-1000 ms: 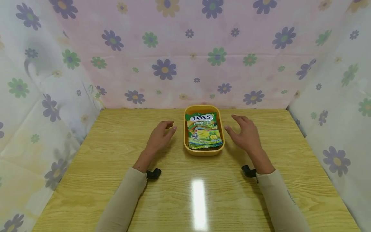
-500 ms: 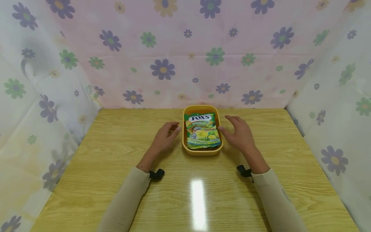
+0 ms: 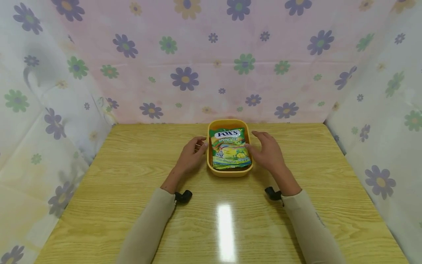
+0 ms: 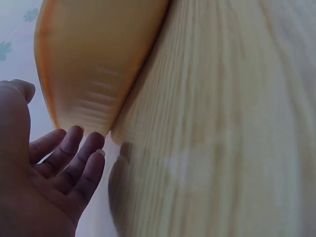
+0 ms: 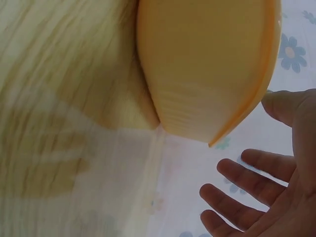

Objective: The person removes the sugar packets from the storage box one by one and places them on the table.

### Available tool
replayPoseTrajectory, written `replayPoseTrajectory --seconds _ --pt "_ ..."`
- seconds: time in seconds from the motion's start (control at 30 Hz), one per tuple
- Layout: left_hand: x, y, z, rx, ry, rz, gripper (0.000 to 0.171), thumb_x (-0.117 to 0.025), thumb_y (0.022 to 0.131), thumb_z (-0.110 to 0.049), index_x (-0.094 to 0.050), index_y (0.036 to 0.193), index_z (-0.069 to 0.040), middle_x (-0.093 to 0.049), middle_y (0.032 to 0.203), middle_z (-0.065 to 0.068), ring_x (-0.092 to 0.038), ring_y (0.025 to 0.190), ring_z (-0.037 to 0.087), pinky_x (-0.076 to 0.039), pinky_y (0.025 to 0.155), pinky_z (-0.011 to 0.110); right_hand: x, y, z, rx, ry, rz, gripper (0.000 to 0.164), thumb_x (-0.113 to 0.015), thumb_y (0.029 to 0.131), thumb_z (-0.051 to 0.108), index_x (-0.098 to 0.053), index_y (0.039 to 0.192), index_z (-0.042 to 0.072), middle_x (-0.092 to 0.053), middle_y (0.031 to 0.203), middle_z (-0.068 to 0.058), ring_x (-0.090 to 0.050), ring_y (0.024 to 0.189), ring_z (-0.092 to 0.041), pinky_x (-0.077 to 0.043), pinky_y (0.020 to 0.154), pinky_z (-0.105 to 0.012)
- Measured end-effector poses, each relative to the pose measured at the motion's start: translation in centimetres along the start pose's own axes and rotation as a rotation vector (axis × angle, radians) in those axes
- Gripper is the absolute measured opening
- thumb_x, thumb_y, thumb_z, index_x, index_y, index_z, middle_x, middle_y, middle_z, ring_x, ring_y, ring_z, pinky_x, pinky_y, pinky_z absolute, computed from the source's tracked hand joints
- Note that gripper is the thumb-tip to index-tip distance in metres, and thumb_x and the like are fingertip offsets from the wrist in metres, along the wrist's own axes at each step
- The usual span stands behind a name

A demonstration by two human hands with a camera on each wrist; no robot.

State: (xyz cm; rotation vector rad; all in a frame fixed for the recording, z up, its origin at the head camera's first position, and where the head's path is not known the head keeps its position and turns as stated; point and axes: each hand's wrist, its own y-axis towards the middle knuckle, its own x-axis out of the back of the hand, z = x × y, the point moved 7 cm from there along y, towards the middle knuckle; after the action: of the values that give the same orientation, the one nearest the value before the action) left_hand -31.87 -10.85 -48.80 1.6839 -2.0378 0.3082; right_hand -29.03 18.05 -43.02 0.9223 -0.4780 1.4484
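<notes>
Container (image 3: 230,174), yellow, round-cornered, sits on the wood-grain tabletop (image 3: 125,176), just right of the frame's centre in the head view. Inside lies a green and yellow packet (image 3: 230,149), printed face up, lettering FOX'S and SPRING TEA readable; layered edges show at its lower end.

Left hand (image 3: 192,156) stands at the container's left wall. Fingers loosely bent and parted, gripping nothing; in the left wrist view their tips overlap the lower end of the container wall. Contact: I cannot tell.

Right hand (image 3: 268,152) stands at the container's right wall. Fingers spread well apart, nearly straight, with nothing in their hold. Thumb tip lies at the rim: in the head view it overlaps the right edge, in the right wrist view it ends right by the rim at right of frame. Touch or narrow gap, not certain. The other four fingers show apart from the wall there.

Both forearms enter from the bottom of the frame in beige sleeves (image 3: 146,223), a black fitting (image 3: 184,196) at each wrist. Pale streak of reflected light (image 3: 226,233) at bottom centre. Floral cloth (image 3: 197,49) fills the upper frame and both sides.
</notes>
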Motion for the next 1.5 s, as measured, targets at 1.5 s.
replayPoseTrajectory --seconds 1.5 --pt "-1.1 1.5 1.0 -0.049 -0.32 -0.053 0.042 -0.065 0.108 -0.025 -0.056 0.146 -0.008 -0.069 0.091 0.008 -0.06 0.076 0.02 -0.05 0.072 0.027 -2.9 2.1 3.4 -0.035 -0.041 0.052 0.06 -0.076 0.1 0.037 -0.061 0.138 -0.007 -0.071 0.126 -0.024 -0.044 0.105 -0.036 -0.029 0.092 -0.049"
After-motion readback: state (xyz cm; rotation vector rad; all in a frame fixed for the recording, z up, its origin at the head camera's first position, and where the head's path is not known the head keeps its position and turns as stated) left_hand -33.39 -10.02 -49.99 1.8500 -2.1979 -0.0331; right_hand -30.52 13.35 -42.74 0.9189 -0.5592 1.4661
